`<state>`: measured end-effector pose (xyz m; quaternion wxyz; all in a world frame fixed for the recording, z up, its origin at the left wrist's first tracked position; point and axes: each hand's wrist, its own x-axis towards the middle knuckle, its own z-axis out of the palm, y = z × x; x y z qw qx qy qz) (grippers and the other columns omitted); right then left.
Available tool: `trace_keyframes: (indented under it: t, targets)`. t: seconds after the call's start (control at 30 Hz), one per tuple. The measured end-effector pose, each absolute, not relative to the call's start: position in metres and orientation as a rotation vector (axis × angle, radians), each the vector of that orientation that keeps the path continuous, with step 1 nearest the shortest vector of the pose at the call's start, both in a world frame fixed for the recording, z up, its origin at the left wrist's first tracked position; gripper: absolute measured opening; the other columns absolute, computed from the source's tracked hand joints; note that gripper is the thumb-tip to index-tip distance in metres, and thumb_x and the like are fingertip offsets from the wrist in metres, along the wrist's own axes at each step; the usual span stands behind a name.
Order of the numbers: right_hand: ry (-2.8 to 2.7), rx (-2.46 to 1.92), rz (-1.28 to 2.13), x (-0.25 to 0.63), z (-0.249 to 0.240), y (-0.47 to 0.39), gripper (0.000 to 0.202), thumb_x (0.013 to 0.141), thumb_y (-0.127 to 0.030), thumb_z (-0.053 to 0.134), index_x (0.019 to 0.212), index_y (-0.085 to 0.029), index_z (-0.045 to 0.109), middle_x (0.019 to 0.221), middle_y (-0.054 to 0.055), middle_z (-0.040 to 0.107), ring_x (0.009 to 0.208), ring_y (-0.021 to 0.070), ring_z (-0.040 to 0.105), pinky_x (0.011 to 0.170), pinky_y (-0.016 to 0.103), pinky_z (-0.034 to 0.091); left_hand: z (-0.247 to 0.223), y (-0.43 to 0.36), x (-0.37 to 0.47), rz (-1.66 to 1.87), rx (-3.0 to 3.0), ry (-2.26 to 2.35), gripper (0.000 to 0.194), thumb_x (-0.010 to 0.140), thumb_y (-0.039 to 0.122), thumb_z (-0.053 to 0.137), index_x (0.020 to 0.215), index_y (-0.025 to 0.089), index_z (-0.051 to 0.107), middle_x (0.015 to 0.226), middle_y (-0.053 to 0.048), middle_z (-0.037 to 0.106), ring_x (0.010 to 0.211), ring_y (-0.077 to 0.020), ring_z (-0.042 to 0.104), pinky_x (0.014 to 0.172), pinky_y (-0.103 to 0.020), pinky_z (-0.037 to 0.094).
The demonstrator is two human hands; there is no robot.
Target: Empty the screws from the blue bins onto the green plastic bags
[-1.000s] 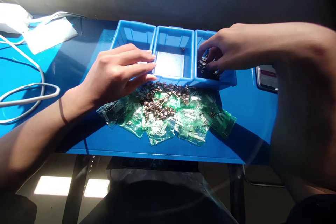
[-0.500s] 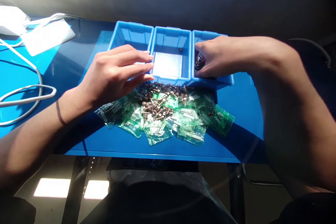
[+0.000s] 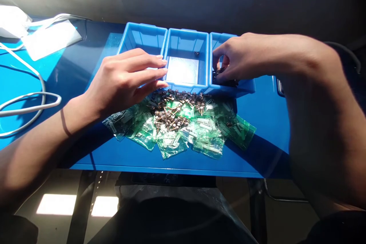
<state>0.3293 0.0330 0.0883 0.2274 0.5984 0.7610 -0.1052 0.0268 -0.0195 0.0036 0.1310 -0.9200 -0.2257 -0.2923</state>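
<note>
Three blue bins stand side by side. My left hand [image 3: 128, 74] is open, fingers apart, its fingertips at the near left edge of the middle bin [image 3: 187, 87]; nothing is in it. Inside the right bin [image 3: 248, 87], my right hand [image 3: 230, 57] reaches down with curved fingers among dark screws [image 3: 225, 80]; its fingertips are partly hidden, so I cannot tell what it holds. The middle bin has a small dark screw [image 3: 196, 53] at its back right. In front of the bins, loose screws [image 3: 170, 118] are heaped on green plastic bags [image 3: 208, 137] holding white pieces.
The left bin [image 3: 145, 26] is partly covered by my left hand. White cables [image 3: 42, 84] loop over the blue table [image 3: 171, 167] at the left, near a white sheet [image 3: 53, 40]. A dark object [image 3: 280, 87] shows beside my right forearm.
My right hand has shifted slightly within the right bin, its wrist rising and moving right, and a gap now shows between thumb and fingers. My left hand has not moved.
</note>
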Motion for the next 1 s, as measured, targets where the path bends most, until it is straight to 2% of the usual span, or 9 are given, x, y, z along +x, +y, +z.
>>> trace_keyframes:
  t: [0.17, 0.27, 0.4, 0.57, 0.7, 0.83, 0.93, 1.0]
  targets:
    - [2.237, 1.526, -0.126, 0.335, 0.095, 0.030, 0.024, 0.095, -0.029, 0.089, 0.115, -0.027, 0.074, 0.092, 0.002, 0.071, 0.069, 0.0174, 0.058, 0.061, 0.036, 0.042, 0.004, -0.020, 0.027, -0.838, -2.679, -0.663, 0.034, 0.106, 0.027, 0.084, 0.138, 0.018, 0.074, 0.136, -0.011, 0.082, 0.115, -0.0317, 0.085, 0.089, -0.050, 0.078]
    - [2.267, 1.402, -0.127, 0.339, 0.089, 0.034, 0.018, 0.093, -0.022, 0.086, 0.103, -0.023, 0.072, 0.088, 0.002, 0.068, 0.068, 0.0161, 0.058, 0.059, 0.035, 0.039, 0.003, -0.020, 0.027, -0.837, -2.676, -0.665, 0.034, 0.107, 0.028, 0.083, 0.138, 0.018, 0.074, 0.136, -0.011, 0.082, 0.114, -0.0315, 0.086, 0.088, -0.050, 0.077]
    - [2.170, 1.387, -0.229, 0.339, 0.081, 0.040, 0.013, 0.094, -0.023, 0.085, 0.095, -0.022, 0.072, 0.082, -0.001, 0.067, 0.066, 0.0133, 0.058, 0.058, 0.033, 0.035, 0.001, -0.019, 0.027, -0.846, -2.673, -0.673, 0.033, 0.108, 0.029, 0.082, 0.138, 0.019, 0.073, 0.136, -0.010, 0.082, 0.116, -0.0309, 0.086, 0.090, -0.049, 0.077]
    - [2.133, 1.395, -0.257, 0.338, 0.078, 0.043, 0.013, 0.098, -0.028, 0.085, 0.095, -0.021, 0.074, 0.081, -0.001, 0.068, 0.068, 0.0139, 0.061, 0.062, 0.034, 0.036, 0.000, -0.020, 0.026, -0.826, -2.677, -0.695, 0.030, 0.111, 0.032, 0.078, 0.139, 0.022, 0.072, 0.138, -0.007, 0.081, 0.118, -0.0282, 0.085, 0.092, -0.048, 0.077]
    - [2.176, 1.451, -0.257, 0.337, 0.076, 0.042, 0.013, 0.096, -0.026, 0.085, 0.096, -0.021, 0.074, 0.079, 0.000, 0.068, 0.068, 0.0153, 0.060, 0.063, 0.034, 0.037, 0.001, -0.020, 0.025, -0.816, -2.686, -0.715, 0.032, 0.111, 0.032, 0.078, 0.141, 0.024, 0.072, 0.140, -0.005, 0.081, 0.120, -0.0274, 0.084, 0.094, -0.049, 0.077]
    - [2.246, 1.442, -0.175, 0.340, 0.076, 0.043, 0.014, 0.097, -0.030, 0.082, 0.091, -0.021, 0.072, 0.075, 0.001, 0.066, 0.063, 0.0148, 0.056, 0.061, 0.032, 0.036, 0.003, -0.019, 0.024, -0.823, -2.693, -0.692, 0.036, 0.108, 0.029, 0.081, 0.143, 0.025, 0.073, 0.140, -0.008, 0.082, 0.120, -0.0278, 0.084, 0.094, -0.047, 0.076]
    - [2.276, 1.467, -0.197, 0.341, 0.078, 0.044, 0.012, 0.097, -0.031, 0.083, 0.098, -0.021, 0.076, 0.078, 0.000, 0.070, 0.063, 0.0145, 0.057, 0.061, 0.032, 0.038, 0.003, -0.019, 0.024, -0.831, -2.691, -0.692, 0.037, 0.107, 0.028, 0.083, 0.142, 0.024, 0.073, 0.139, -0.009, 0.082, 0.118, -0.0288, 0.084, 0.093, -0.047, 0.076]
    - [2.313, 1.483, -0.205, 0.341, 0.082, 0.044, 0.010, 0.096, -0.026, 0.084, 0.105, -0.023, 0.080, 0.085, 0.001, 0.075, 0.066, 0.0154, 0.060, 0.063, 0.032, 0.041, 0.003, -0.019, 0.025, -0.846, -2.684, -0.684, 0.035, 0.106, 0.027, 0.083, 0.140, 0.022, 0.074, 0.137, -0.010, 0.083, 0.116, -0.0293, 0.085, 0.091, -0.047, 0.076]
